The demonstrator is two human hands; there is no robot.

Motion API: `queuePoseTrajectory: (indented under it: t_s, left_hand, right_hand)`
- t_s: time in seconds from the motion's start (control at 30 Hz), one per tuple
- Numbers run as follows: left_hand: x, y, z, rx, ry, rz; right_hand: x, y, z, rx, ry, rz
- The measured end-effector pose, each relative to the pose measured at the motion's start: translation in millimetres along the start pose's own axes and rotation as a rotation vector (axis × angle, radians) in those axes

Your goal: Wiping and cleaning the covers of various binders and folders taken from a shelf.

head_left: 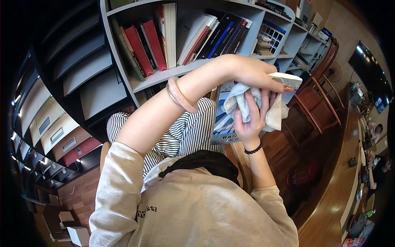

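Gripping a blue-and-grey paperback book [224, 118] before the grey shelf [164, 75], the left hand [256, 74] curls over its top edge; the right hand [252, 123], fingers half-bent, holds a pale blue-and-white fabric cloth [237, 99], apparently against the cover.

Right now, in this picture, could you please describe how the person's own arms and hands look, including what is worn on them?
Both hands are ungloved. The left hand has a smooth, pale pink bangle and a thin chain bracelet below its wrist; the right hand has a dark beaded bracelet. The left sleeve and right sleeve are beige.
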State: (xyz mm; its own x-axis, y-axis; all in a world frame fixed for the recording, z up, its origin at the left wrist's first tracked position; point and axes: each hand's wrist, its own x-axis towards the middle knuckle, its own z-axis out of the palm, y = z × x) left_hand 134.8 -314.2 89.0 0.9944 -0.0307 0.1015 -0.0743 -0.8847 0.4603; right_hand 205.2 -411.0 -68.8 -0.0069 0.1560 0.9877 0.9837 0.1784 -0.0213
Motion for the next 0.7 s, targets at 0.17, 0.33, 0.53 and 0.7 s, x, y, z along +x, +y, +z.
queuePoseTrajectory:
  t_s: [0.17,0.33,0.53,0.7]
  left_hand:
    - [3,-4,1,-0.003,0.020,0.010]
    - [6,-5,1,-0.097,0.010,-0.074]
    - [8,-7,-2,-0.075,-0.024,-0.029]
    - [6,-12,-1,-0.132,-0.017,0.009]
  right_hand:
    - [0,7,-6,0.061,0.106,0.098]
    - [6,24,-17,-0.122,0.260,0.229]
    - [-4,1,-1,-0.016,0.051,-0.027]
    - [1,6,-6,-0.056,0.006,-0.090]
